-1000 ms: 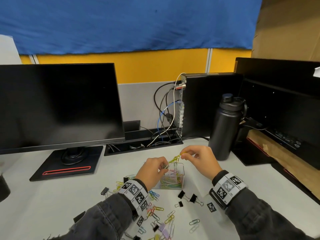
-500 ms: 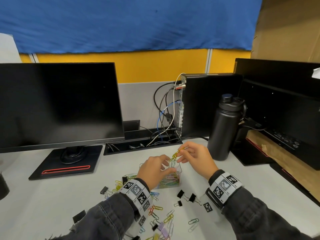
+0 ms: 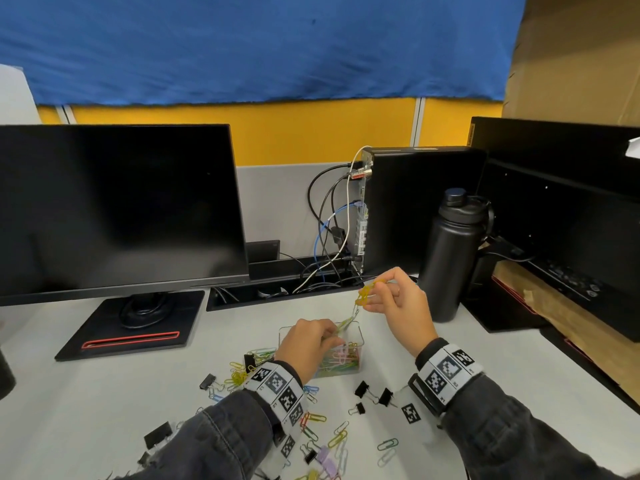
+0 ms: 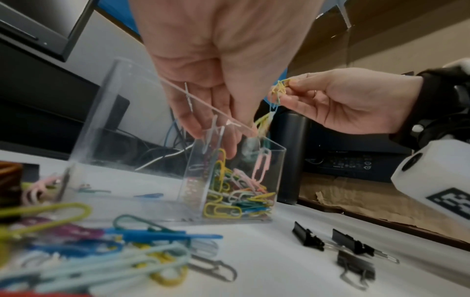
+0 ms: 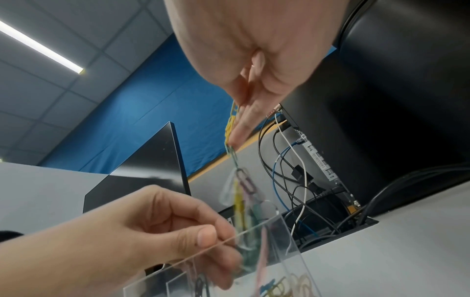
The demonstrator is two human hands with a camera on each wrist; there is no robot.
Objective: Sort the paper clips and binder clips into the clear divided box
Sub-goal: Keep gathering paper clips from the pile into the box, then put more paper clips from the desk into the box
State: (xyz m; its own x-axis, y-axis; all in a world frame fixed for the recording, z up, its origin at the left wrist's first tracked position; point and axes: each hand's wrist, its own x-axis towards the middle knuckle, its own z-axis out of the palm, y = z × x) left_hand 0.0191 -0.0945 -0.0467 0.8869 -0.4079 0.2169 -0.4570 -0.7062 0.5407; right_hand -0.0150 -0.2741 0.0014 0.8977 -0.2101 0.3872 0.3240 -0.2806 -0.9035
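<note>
The clear divided box stands mid-table, and its right compartment holds many coloured paper clips. My left hand hovers over the box rim and pinches the lower end of a chain of linked clips. My right hand is raised up and to the right of the box and pinches the yellow upper end of the chain. The chain hangs into the box between both hands. Loose paper clips and black binder clips lie on the table in front of the box.
A black water bottle stands close to the right of my right hand. Behind are a monitor on its stand, a computer tower and a cable trough. More binder clips lie at the near left.
My right hand has lifted a little, away from my left hand. The clip chain now stretches longer between them, and my left hand has sunk toward the box rim.
</note>
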